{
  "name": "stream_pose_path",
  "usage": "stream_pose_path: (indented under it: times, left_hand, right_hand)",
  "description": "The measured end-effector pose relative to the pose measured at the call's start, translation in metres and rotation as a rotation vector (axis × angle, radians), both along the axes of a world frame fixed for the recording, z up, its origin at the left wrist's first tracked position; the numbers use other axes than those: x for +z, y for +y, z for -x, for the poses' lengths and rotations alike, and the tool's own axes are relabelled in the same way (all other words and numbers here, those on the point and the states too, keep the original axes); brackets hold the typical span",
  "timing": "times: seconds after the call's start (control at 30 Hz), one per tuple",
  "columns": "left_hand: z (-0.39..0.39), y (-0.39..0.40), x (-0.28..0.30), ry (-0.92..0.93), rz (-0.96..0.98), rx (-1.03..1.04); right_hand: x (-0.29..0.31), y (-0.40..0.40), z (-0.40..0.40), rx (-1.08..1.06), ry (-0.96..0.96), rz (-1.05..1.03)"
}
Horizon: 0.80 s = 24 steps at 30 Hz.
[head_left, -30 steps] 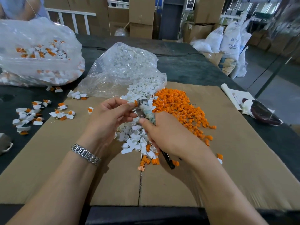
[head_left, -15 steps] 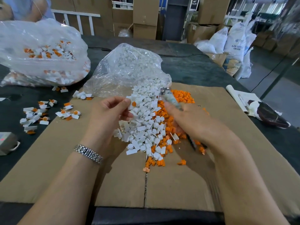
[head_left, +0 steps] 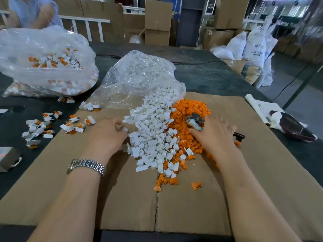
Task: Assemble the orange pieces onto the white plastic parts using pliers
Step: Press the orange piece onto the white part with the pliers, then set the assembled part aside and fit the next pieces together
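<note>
Right hand grips pliers over orange pieces, fingers spread; left hand fingers curled at white parts, pinch unclear. Piles could scatter.

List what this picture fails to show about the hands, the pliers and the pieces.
- Head view: the pliers are mostly under the right hand; their jaws are not clear.
- Head view: the left hand has its fingertips curled into the white parts; whether it holds one is hidden.
- Head view: the orange pieces are too small to show their shape.
</note>
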<state>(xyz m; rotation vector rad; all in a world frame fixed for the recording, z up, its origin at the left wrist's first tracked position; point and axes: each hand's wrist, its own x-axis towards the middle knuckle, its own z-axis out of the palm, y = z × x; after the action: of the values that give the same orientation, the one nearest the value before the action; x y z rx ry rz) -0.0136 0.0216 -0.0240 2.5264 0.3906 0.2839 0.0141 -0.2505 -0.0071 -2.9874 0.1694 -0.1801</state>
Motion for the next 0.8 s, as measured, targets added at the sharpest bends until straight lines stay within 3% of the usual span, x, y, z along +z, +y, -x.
stream_pose_path:
  times: [0.17, 0.27, 0.37, 0.47, 0.63, 0.8]
  left_hand:
    - [-0.001, -0.005, -0.005, -0.049, -0.080, -0.005]
    - [-0.001, -0.007, -0.006, -0.120, 0.088, 0.013]
    - [-0.002, -0.009, -0.005, -0.187, 0.228, 0.026]
    - [0.000, -0.011, -0.002, -0.242, 0.453, -0.006]
    - [0.007, -0.016, 0.004, -0.273, 0.703, -0.081]
    - [0.009, -0.019, 0.005, -0.211, 0.825, -0.144]
  right_hand:
    - [-0.005, 0.003, -0.002, 0.019, -0.011, -0.027]
    - [-0.002, 0.001, 0.000, 0.040, -0.047, -0.122]
    - [0.006, -0.002, 0.006, 0.200, -0.152, -0.233]
    - [0.013, -0.004, 0.014, 0.389, -0.027, -0.318]
    - [0.011, -0.012, 0.016, 0.436, 0.102, -0.290]
    - [0.005, -0.008, 0.011, 0.437, 0.056, -0.224]
